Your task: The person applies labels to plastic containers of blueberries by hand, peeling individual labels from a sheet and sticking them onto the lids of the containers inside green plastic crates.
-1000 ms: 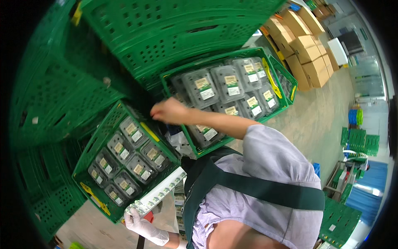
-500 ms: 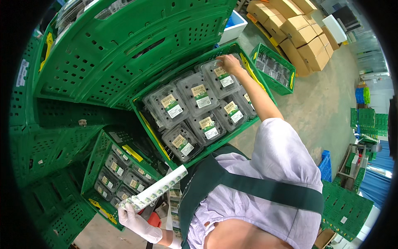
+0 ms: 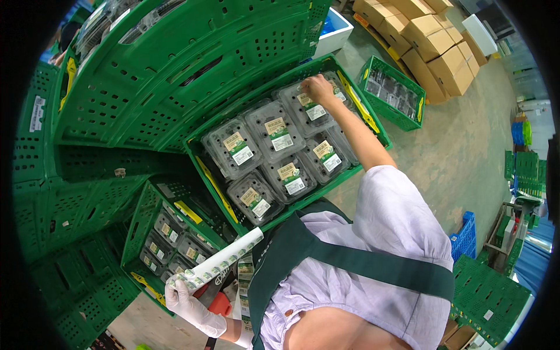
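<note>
At far left, stacked green perforated crates [image 3: 87, 204] are walling things in, and a lower green crate [image 3: 138, 224] of labelled clamshells is sitting before them. The gloved left hand [image 3: 189, 309] is pinching the white label strip [image 3: 224, 259] by its lower-left end, fingers closed; its long axis is slanting up and rightward to the apron [image 3: 286, 251], overlapping that crate. Next, a fuller green crate [image 3: 326, 185] is lying diagonally. The bare right hand [image 3: 318, 89] is curling over a clear clamshell [image 3: 315, 114] at its far end; whether it's gripping, I can't tell. The right forearm [image 3: 361, 134] is blocking neighbouring packs. Beyond, cardboard boxes [image 3: 429, 41] are standing piled.
</note>
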Demonstrator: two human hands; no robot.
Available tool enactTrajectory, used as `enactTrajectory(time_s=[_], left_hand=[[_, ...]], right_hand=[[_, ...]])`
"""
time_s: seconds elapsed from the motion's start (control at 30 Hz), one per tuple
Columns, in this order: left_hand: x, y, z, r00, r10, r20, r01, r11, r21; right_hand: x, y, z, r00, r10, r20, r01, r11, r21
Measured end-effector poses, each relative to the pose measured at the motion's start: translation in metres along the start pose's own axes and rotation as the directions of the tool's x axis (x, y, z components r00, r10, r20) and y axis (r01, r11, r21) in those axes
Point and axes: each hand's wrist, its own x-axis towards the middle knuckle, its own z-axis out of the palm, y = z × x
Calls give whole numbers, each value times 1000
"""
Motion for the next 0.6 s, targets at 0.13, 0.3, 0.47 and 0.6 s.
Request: enactTrajectory(time_s=[0.13, 0.3, 0.47, 0.6], left_hand=[[-4, 2, 1, 1000, -14, 2, 14, 1000, -12], [-7, -4, -4, 1000, 3, -5, -3, 1000, -13], [-9, -11, -9, 1000, 29, -10, -29, 1000, -2], [-11, -9, -4, 999, 29, -26, -29, 1000, 5]], right_hand=[[2, -9, -4, 994, 104, 31, -105, 993, 45], [3, -15, -10, 987, 151, 49, -153, 987, 42], [6, -6, -4, 992, 119, 38, -122, 988, 91], [6, -3, 0, 994, 109, 31, -111, 989, 98]])
